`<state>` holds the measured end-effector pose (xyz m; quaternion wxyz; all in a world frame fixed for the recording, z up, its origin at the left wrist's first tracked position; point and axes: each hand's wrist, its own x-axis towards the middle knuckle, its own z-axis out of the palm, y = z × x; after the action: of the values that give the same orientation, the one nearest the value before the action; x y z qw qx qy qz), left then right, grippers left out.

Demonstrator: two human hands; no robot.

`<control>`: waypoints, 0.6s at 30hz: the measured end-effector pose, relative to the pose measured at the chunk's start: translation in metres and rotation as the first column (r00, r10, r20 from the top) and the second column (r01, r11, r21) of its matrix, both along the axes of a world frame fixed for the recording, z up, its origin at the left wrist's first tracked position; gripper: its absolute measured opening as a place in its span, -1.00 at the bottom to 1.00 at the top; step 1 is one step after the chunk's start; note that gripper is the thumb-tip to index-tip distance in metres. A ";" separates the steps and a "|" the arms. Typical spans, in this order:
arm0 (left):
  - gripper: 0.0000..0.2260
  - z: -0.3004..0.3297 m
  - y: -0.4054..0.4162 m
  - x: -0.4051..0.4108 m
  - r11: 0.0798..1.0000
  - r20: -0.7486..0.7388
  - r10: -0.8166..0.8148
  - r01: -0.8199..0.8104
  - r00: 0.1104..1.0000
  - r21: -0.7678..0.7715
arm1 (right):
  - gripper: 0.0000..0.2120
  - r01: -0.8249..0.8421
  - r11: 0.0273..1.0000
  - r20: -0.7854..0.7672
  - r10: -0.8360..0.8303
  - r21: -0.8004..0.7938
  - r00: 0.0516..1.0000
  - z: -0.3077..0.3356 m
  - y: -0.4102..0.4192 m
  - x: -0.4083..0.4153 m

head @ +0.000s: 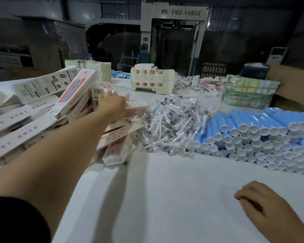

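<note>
My left hand (113, 104) reaches far forward over a loose pile of long pink-and-white cartons (77, 97) on the left of the white table (165, 190). Its fingers are stretched out and touch the cartons at the top of the pile; no grip on any of them shows. One pink carton (136, 107) lies just right of the hand. My right hand (263, 206) rests on the table at the near right, fingers loosely curled, holding nothing.
A heap of clear-bagged white brush heads (172, 123) lies mid-table. Several blue tubes with white caps (261, 135) are stacked at the right. Flat carton stacks (151, 78) and a green wrapped bundle (249, 92) stand farther back. A large machine (175, 32) is behind.
</note>
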<state>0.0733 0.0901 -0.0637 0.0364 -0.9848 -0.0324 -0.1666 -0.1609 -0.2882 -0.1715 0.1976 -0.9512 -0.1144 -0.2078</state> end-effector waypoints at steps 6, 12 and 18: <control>-0.72 0.016 -0.059 -0.064 0.845 0.449 -0.236 0.410 0.862 -0.344 | -0.69 -0.031 0.999 -0.107 0.033 0.024 0.994 0.001 -0.004 -0.001; -0.70 -0.044 -0.152 -0.167 0.432 0.408 -0.795 0.891 0.449 -0.139 | -0.77 0.026 0.960 -0.166 0.022 0.279 0.986 0.008 -0.008 -0.004; -0.73 -0.077 -0.215 -0.205 0.060 0.341 -0.940 0.995 0.030 0.079 | -0.59 0.217 0.296 -0.291 0.232 0.930 0.928 0.016 -0.019 -0.003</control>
<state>-0.1316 -0.1246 -0.1402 -0.1813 -0.7008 0.6254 -0.2912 -0.1641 -0.3074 -0.1558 0.7414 -0.6659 0.0669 -0.0495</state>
